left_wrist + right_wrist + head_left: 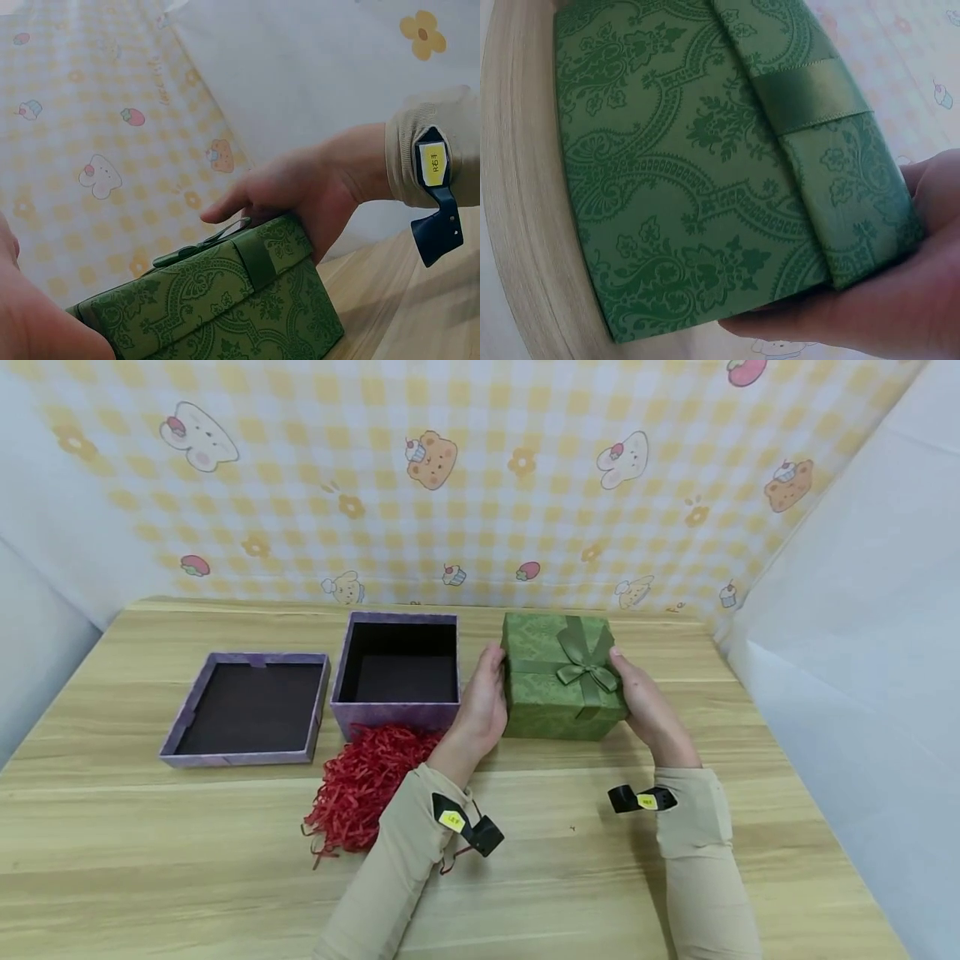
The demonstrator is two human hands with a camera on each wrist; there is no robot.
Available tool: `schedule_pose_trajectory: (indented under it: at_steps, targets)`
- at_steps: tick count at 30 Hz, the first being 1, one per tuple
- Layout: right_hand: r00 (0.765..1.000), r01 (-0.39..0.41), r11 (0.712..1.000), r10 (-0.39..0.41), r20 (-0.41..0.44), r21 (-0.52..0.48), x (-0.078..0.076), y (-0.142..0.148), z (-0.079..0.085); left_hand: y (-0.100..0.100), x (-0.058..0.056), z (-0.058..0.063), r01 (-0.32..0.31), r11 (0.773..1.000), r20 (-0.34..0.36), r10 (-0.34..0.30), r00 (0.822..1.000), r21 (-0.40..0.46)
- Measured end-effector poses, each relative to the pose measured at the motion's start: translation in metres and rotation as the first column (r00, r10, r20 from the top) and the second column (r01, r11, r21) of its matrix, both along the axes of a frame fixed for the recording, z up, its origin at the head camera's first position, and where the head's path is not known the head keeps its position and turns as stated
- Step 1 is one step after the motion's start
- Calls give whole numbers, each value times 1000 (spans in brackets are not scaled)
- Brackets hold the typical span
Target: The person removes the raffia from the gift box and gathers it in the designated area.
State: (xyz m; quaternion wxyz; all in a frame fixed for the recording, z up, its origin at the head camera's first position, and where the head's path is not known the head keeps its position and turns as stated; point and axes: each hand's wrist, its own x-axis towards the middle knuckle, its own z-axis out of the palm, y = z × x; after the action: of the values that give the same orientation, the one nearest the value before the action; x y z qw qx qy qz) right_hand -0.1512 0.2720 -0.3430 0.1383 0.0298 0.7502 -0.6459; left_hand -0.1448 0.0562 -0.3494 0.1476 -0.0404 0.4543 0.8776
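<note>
Spreading beneath everything, the table (555,902) has the green box (558,693) at far right, an open purple box (397,715) left of it, a lid (247,710) farther left, and red shreds (363,793) nearer; left hand (480,706) and right hand (654,710) clamp the green box.

I take this to be a small screened-off recording booth; what building it stands in, I can't tell from here. Beyond both the left hand (480,706) and the right hand (655,712), my head view meets a yellow-and-white checked cloth (480,531) printed with cartoon bears, rabbits, cupcakes and strawberries. Well out to the right hand's right hangs a plain white sheet (862,618), and another pale sheet (45,518) closes the left hand's far side. Under the hands I have a wood-grain table (547,902). Labelled black wrist mounts (487,835) just behind each hand also suggest recording.
</note>
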Motion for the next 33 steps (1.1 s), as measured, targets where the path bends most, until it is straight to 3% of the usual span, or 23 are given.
schedule_pose_trajectory:
  at_steps: [20,33]
  targets:
    - [1000,28,998,-28,3,-54,1,-5,5,-4,2,4,-12,999,18,12,1000,40]
    - [998,30,995,-35,-53,-96,5,-4,15,-4,4,11,-8,998,-52,11,999,60]
